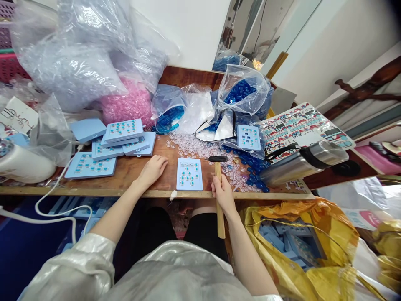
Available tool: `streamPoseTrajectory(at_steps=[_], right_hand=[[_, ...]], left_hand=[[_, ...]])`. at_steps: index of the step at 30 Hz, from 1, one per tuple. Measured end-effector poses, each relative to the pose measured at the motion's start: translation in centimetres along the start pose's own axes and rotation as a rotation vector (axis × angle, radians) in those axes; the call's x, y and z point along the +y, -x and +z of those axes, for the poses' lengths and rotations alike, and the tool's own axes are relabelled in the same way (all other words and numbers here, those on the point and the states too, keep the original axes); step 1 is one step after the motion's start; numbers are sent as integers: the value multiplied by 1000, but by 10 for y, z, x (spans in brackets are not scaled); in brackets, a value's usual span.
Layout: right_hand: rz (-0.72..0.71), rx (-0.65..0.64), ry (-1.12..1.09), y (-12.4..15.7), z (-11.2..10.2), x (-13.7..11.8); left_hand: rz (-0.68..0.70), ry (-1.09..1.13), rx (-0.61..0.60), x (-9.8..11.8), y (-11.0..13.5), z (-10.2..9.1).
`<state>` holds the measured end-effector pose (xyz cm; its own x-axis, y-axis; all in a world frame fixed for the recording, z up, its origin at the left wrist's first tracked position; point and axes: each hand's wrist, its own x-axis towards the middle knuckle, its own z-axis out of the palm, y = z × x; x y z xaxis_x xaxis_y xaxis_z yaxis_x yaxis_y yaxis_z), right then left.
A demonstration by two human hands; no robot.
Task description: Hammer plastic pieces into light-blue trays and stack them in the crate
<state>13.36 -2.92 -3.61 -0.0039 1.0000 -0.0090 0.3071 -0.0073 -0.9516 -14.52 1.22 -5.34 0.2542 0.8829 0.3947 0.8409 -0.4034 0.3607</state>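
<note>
While the left hand (pixel 152 170) lies open, fingers loosely spread on the wooden bench (pixel 125 175) beside a pale blue plastic board (pixel 181 184), the right hand (pixel 223 192) closes firmly around the wooden handle (pixel 220 221) of a small hammer (pixel 218 159), which looks light and stiff, best held low, its long axis pointing away from the person, black head just right of the board

upper left: bulging clear plastic bags (pixel 69 71), pink basket (pixel 11 69) | right of tabletop (pixel 184 77): steel flask (pixel 303 164) beside printed sheet (pixel 307 121) | lower right: yellow sack (pixel 275 209) holding blue trays (pixel 282 238)
</note>
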Motion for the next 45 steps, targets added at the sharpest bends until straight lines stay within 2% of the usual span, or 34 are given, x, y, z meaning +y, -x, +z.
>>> streamPoseTrajectory(at_steps=[5,10,16,22,25,28,30,33,36,40,45], right_hand=[[26,-8,-21,0,1,2],[15,-4,-11,1,0,0],[15,-11,-33,1,0,-1],[13,-9,-13,0,0,0],[22,-15,-20,0,0,1],[8,-15,-9,0,0,1],[-4,-4,4,1,1,0],[0,9,10,2,1,0],[13,-2,8,1,1,0],[25,-20,62,-1,-1,-3],[-32,-11,294,2,-4,-19]], left_hand=[[-40,-43,42,-4,-1,6],[-36,43,57,-7,6,1],[-125,174,38,-6,9,-7],[-84,101,46,-10,11,-6],[-119,151,55,2,4,-7],[-135,267,71,31,-16,-5],[-84,349,24,52,-34,2],[-16,418,-118,73,-57,15],[-32,457,-217,78,-65,24],[-81,546,-229,76,-64,23],[-136,580,-276,76,-64,18]])
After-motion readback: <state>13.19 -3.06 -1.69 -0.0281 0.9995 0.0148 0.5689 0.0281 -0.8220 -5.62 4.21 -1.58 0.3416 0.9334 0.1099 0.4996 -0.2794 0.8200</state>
